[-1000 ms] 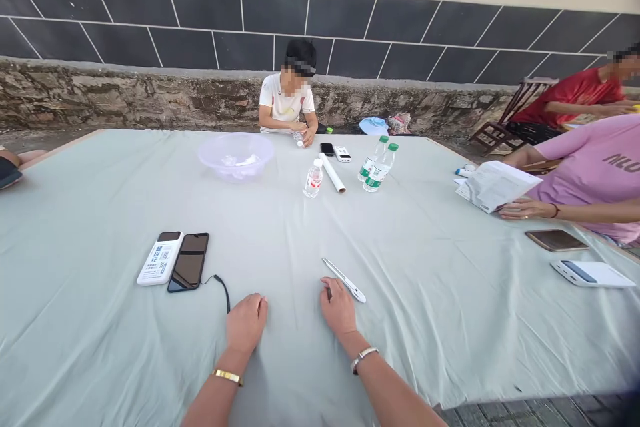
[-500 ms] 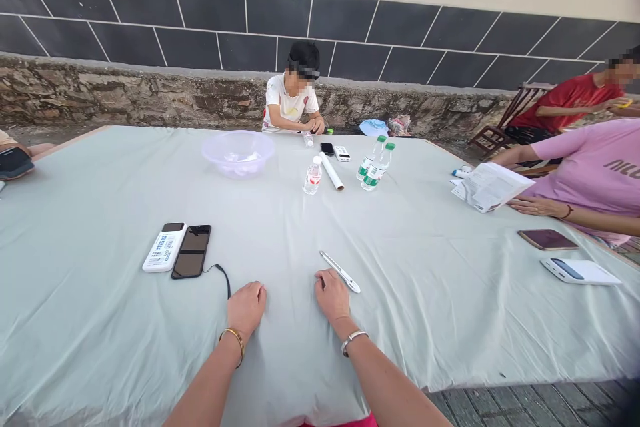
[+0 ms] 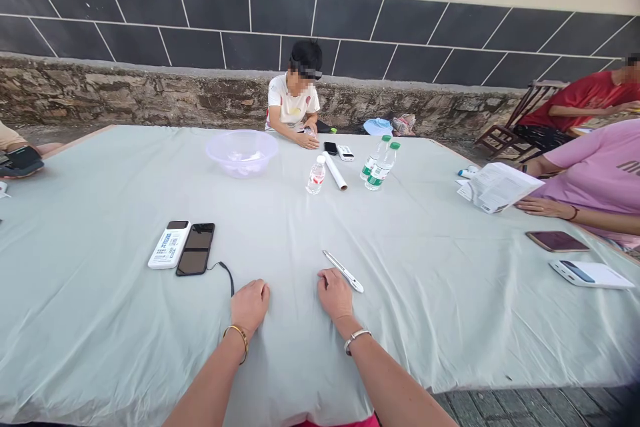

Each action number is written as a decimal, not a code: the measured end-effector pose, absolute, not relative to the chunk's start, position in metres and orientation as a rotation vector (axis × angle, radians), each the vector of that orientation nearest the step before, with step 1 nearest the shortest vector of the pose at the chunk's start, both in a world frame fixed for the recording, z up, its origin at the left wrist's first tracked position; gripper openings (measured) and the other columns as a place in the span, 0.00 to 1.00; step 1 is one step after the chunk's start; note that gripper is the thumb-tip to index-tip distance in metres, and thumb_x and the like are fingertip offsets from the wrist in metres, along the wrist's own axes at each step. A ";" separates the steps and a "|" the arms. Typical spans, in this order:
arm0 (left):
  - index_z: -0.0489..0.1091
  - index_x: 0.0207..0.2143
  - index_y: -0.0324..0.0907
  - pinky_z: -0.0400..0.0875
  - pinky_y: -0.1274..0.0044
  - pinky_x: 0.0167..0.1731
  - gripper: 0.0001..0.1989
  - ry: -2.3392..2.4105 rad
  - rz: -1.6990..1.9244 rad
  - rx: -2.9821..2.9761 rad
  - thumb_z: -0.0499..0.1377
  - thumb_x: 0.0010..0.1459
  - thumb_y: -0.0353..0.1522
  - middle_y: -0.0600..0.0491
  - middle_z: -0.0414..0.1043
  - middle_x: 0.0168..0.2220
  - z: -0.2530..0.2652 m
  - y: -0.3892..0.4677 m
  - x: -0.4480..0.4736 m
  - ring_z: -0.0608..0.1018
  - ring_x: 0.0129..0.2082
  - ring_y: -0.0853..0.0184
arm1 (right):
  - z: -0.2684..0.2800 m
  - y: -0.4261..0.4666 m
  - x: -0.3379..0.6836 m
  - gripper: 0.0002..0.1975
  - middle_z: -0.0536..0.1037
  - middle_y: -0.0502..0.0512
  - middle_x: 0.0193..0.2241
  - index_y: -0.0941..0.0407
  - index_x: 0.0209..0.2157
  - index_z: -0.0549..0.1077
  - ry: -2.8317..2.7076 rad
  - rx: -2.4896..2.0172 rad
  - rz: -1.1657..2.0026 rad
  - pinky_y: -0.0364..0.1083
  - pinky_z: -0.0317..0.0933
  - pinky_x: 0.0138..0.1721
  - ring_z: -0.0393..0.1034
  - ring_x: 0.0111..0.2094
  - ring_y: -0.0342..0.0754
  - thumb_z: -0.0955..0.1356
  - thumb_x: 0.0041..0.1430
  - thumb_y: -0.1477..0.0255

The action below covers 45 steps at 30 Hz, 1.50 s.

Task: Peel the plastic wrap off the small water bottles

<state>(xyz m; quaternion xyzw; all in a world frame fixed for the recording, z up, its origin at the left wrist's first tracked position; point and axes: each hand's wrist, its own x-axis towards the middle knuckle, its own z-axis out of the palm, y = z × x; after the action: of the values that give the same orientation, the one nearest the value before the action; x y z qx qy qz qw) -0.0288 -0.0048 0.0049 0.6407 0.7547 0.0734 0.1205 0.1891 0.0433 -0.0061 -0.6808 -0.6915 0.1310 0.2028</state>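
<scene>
My left hand (image 3: 250, 307) rests on the cloth-covered table, fingers curled closed with nothing showing in them. A black cord (image 3: 227, 273) runs from the folding phone (image 3: 196, 250) to near its knuckles, and a white power bank (image 3: 170, 245) lies against that phone. My right hand (image 3: 335, 293) also lies in a loose fist on the cloth. Just beyond its fingers, slanting to the right, is a slim white utility knife (image 3: 344, 271), which the hand does not hold.
Farther off stand a purple basin (image 3: 242, 153), a small water bottle (image 3: 316, 175), a white roll (image 3: 335, 171) and two green-capped bottles (image 3: 379, 165). A person (image 3: 293, 103) sits opposite. At right, a person in pink (image 3: 595, 173) holds papers (image 3: 500, 187); a phone (image 3: 557, 241) lies nearby.
My view has shifted slightly, while both hands stay in place on the cloth. The person opposite has brought a hand forward onto the table, by the clear bottle that lay there.
</scene>
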 end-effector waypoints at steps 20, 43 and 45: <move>0.68 0.27 0.42 0.51 0.75 0.24 0.16 2.204 0.241 1.893 0.45 0.63 0.35 0.53 0.73 0.28 0.001 -0.005 -0.029 0.73 0.29 0.67 | -0.007 0.044 0.189 0.12 0.74 0.54 0.37 0.56 0.35 0.74 -1.938 -1.921 0.359 0.43 0.56 0.36 0.69 0.34 0.46 0.60 0.56 0.79; 0.67 0.27 0.42 0.51 0.75 0.25 0.16 2.198 0.226 1.924 0.45 0.64 0.35 0.53 0.73 0.28 -0.001 -0.006 -0.029 0.74 0.29 0.67 | -0.008 0.048 0.183 0.11 0.74 0.55 0.36 0.56 0.33 0.72 -1.957 -1.835 0.382 0.44 0.58 0.36 0.69 0.34 0.46 0.59 0.56 0.77; 0.67 0.27 0.42 0.52 0.75 0.25 0.16 2.191 0.218 1.923 0.45 0.64 0.35 0.53 0.73 0.28 -0.001 -0.007 -0.029 0.74 0.29 0.67 | -0.008 0.052 0.180 0.11 0.74 0.55 0.36 0.56 0.33 0.72 -1.959 -1.764 0.412 0.44 0.59 0.36 0.69 0.34 0.47 0.59 0.55 0.77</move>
<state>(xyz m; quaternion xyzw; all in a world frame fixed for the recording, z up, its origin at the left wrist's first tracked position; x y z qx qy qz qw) -0.0290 -0.0066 -0.0008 0.6539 0.7451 0.0740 0.1089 0.1804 0.0516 -0.0084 -0.6426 -0.7138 0.1500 0.2347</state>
